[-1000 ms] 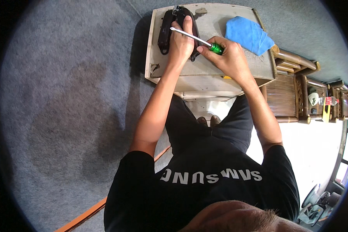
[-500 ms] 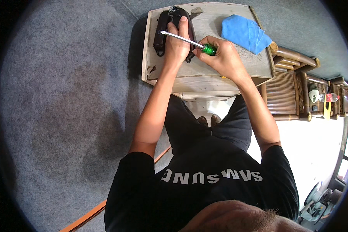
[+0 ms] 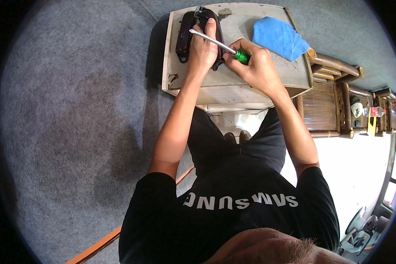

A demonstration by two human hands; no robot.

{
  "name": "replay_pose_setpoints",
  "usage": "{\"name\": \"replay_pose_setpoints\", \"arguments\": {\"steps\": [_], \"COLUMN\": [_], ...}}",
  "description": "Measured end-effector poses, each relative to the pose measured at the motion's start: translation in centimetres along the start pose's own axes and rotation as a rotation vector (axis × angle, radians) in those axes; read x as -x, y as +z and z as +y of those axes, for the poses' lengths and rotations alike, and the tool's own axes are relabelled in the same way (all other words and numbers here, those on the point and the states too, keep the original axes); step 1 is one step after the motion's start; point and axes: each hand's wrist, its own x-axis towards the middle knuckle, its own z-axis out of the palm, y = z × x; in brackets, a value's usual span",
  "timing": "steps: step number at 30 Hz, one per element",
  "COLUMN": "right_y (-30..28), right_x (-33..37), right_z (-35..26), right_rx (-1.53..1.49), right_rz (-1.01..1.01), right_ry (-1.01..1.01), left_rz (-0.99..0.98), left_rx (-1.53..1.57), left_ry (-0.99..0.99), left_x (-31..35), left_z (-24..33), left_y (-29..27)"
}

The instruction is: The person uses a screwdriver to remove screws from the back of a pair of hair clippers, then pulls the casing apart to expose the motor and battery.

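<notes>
The black unit (image 3: 184,39), made of two long parts side by side, lies near the far left corner of the worktop (image 3: 240,26), its length running from the far edge toward the near one. The left hand (image 3: 203,50) lies over its middle, thumb stretched along the right-hand part; this seems meant to steady the unit, though the hidden fingers leave unclear how firmly they grip.

The right hand (image 3: 254,66) is closed around the green handle of a screwdriver (image 3: 226,48), whose shaft slants across above the left hand, tip toward the left edge. Held so, the tool looks kept in the palm while the thumb and forefinger come close to the unit's right side; whether they touch it I cannot tell.

A folded blue cloth (image 3: 279,38) lies by the right edge, apart from the unit, probably to leave room. Beyond that edge stands a bamboo bench (image 3: 321,105).
</notes>
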Motion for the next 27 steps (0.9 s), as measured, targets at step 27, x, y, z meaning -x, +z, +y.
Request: {"name": "replay_pose_setpoints", "arguments": {"steps": [27], "right_y": [-1.4], "right_x": [-1.7], "right_z": [2.3], "right_rx": [0.415], "right_rz": [0.306], "right_ry": [0.150], "left_rz": [-0.220], "left_rx": [0.436], "left_ry": [-0.162], "left_x": [-0.1], "left_z": [0.0], "left_y": [-0.8]}}
